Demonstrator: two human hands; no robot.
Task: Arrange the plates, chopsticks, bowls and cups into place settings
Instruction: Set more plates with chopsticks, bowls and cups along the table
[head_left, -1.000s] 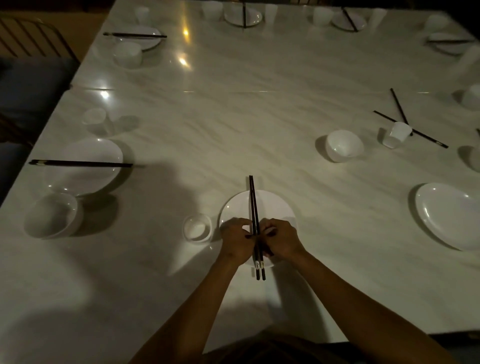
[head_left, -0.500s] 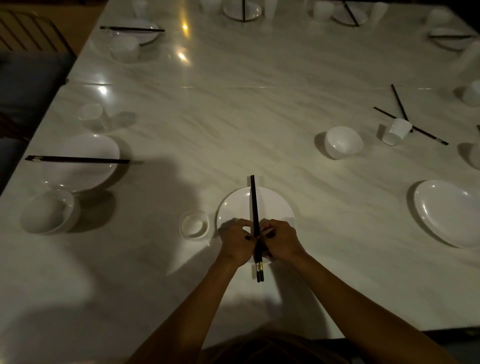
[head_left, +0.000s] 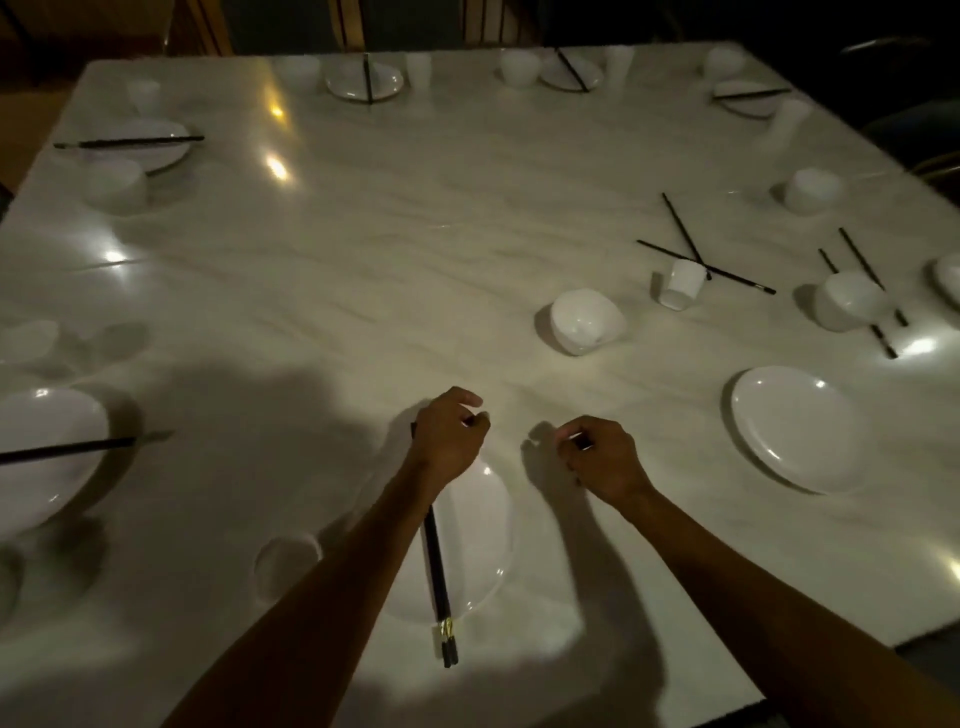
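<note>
A white plate (head_left: 480, 530) sits at the near edge with a pair of dark chopsticks (head_left: 437, 571) lying lengthwise across it, their ends jutting over its near rim. A small cup (head_left: 285, 564) stands just left of the plate. My left hand (head_left: 449, 434) hovers over the plate's far rim and covers the chopstick tips. My right hand (head_left: 602, 454) is to the right of the plate, above bare table. Both hands have loosely curled fingers and hold nothing. Farther right lie a loose bowl (head_left: 587, 322), a tipped cup (head_left: 680, 283), crossed chopsticks (head_left: 696, 254) and another plate (head_left: 800, 428).
At the left edge a plate (head_left: 41, 457) carries chopsticks (head_left: 67, 449). Another bowl (head_left: 849, 301) rests over scattered chopsticks (head_left: 883, 343) at the far right. Laid settings line the far side, such as a plate (head_left: 363, 80). The marble table (head_left: 389, 234) ends near my arms.
Both hands have let go of the chopsticks, which now lie on the plate. The hands moved forward and apart. The view has tilted up and shows more of the far side.
</note>
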